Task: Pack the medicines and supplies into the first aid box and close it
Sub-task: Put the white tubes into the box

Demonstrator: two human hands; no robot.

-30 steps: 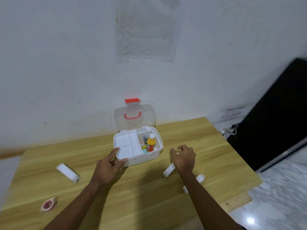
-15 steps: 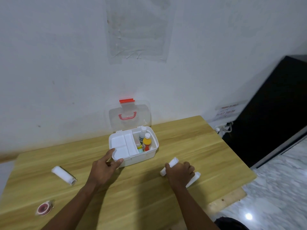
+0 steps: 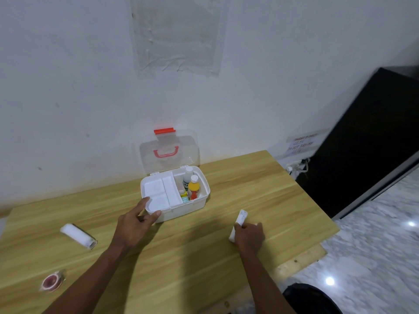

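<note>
A light wooden table (image 3: 249, 189) is set against a white wall. Near its far edge a white plastic first aid box (image 3: 181, 208) is stood, with its clear hinged lid (image 3: 167, 152), fitted with a red handle and latch, raised upright. The box's near left corner is grasped by the left grip (image 3: 133, 225), between thumb and forefinger. The right grip (image 3: 249, 236) is clenched round a white cylindrical roll (image 3: 240, 219), right of the box and apart from it. A white roll in clear wrap (image 3: 76, 234) is laid on the table well to the left. In the box's right compartment a white bottle (image 3: 187, 177) and a yellow bottle with a white cap (image 3: 194, 188) are stood upright. A small red tape roll (image 3: 51, 281) is seen near the table's front left edge.
</note>
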